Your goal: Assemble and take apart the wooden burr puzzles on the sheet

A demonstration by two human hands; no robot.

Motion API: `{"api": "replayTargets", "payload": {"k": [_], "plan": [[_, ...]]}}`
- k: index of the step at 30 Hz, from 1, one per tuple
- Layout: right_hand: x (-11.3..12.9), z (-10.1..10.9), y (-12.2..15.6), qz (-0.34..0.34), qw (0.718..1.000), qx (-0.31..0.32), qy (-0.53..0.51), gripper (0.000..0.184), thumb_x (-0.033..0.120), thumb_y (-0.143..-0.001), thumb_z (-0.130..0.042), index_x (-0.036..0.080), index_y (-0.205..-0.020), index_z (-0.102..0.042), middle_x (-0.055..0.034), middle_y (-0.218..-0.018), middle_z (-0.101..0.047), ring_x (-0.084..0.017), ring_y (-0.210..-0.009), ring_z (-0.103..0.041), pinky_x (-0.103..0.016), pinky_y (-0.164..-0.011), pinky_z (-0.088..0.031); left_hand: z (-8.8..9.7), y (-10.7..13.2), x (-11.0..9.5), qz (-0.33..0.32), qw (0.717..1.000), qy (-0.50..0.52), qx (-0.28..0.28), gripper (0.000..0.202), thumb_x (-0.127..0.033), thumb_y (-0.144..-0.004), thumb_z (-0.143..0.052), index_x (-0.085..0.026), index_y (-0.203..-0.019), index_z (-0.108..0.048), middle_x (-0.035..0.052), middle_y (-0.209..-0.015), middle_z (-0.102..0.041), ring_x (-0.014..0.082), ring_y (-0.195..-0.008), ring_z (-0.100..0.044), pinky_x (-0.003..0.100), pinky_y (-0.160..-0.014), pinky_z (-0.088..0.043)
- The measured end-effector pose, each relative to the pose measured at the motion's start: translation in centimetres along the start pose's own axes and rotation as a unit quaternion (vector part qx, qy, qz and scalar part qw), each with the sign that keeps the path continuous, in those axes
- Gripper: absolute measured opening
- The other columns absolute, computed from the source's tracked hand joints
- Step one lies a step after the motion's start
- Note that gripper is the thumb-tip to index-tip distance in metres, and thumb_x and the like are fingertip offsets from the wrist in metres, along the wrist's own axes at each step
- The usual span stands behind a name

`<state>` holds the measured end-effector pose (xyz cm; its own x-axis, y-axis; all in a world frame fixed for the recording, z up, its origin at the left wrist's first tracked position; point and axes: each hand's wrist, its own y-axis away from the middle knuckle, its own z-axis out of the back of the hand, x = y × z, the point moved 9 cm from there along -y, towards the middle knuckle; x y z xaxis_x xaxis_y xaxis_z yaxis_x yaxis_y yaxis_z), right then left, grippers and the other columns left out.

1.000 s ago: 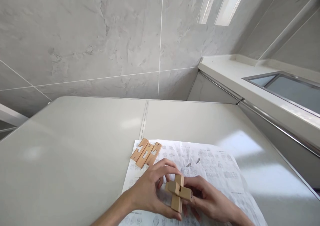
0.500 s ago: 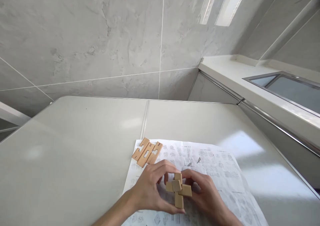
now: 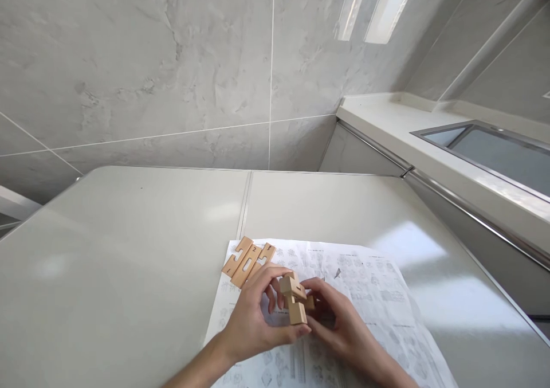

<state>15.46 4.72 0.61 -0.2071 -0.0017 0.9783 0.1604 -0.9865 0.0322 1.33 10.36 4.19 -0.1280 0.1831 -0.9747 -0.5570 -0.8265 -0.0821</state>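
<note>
Both hands hold a small wooden puzzle cross [image 3: 294,300] of interlocked light-brown bars just above a printed instruction sheet [image 3: 365,296]. My left hand [image 3: 253,319] curls around its left side, thumb under the lowest bar and fingers over the top. My right hand [image 3: 339,325] grips it from the right, fingertips pressed on the bars. Three loose notched wooden pieces [image 3: 248,260], numbered and laid side by side, rest on the sheet's far left corner, just beyond my left fingers.
The sheet lies on a pale grey table [image 3: 129,245] with a seam down its middle. A tiled wall [image 3: 172,67] stands behind it. A white counter [image 3: 412,130] with a sunken steel-rimmed sink [image 3: 494,153] runs along the right.
The wooden cross has been turned in my hands and carried slightly up and to the left. Both hands have closed tighter round it. The loose pieces have not moved.
</note>
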Motion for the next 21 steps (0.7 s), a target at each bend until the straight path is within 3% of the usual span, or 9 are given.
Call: {"api": "replayTargets", "payload": {"k": [3, 10, 16, 21], "plan": [[-0.1, 1.1, -0.3, 0.01, 0.998, -0.052, 0.041, 0.013, 0.035, -0.104, -0.063, 0.024, -0.109, -0.067, -0.004, -0.094, -0.072, -0.019, -0.075, -0.065, -0.03, -0.068, -0.054, -0.1, -0.1, 0.2, 0.015, 1.0, 0.018, 0.004, 0.064, -0.06, -0.073, -0.093, -0.026, -0.121, -0.068, 0.004, -0.105, -0.067, 0.0158, -0.075, -0.059, 0.027, -0.065, -0.051], [-0.4, 3.4, 0.0, 0.009, 0.974, -0.154, 0.165, 0.008, 0.031, -0.103, -0.064, 0.027, -0.107, -0.069, -0.0068, -0.103, -0.074, -0.025, -0.09, -0.071, -0.036, -0.077, -0.057, -0.6, -0.1, 0.7, 0.031, 0.999, 0.019, 0.03, 0.062, -0.055, -0.075, -0.093, -0.028, -0.125, -0.067, 0.0045, -0.108, -0.067, 0.0156, -0.076, -0.058, 0.026, -0.062, -0.048], [0.0, 3.3, -0.1, 0.047, 0.96, -0.153, 0.23, 0.006, 0.03, -0.102, -0.066, 0.028, -0.108, -0.066, -0.0067, -0.1, -0.073, -0.028, -0.091, -0.069, -0.041, -0.078, -0.056, -0.9, 0.0, 1.2, 0.047, 0.998, -0.015, 0.047, 0.067, -0.055, -0.075, -0.092, -0.03, -0.131, -0.065, 0.0055, -0.109, -0.066, 0.0199, -0.083, -0.058, 0.027, -0.064, -0.048], [2.6, 3.2, 0.1, 0.124, 0.97, -0.115, 0.175, 0.016, 0.022, -0.104, -0.06, 0.028, -0.119, -0.062, -0.0091, -0.113, -0.069, -0.029, -0.107, -0.065, -0.044, -0.088, -0.057, -1.0, 0.0, 1.3, 0.041, 0.998, 0.01, 0.052, 0.067, -0.056, -0.076, -0.092, -0.032, -0.132, -0.065, 0.0047, -0.111, -0.067, 0.0199, -0.082, -0.058, 0.029, -0.068, -0.049]]}}
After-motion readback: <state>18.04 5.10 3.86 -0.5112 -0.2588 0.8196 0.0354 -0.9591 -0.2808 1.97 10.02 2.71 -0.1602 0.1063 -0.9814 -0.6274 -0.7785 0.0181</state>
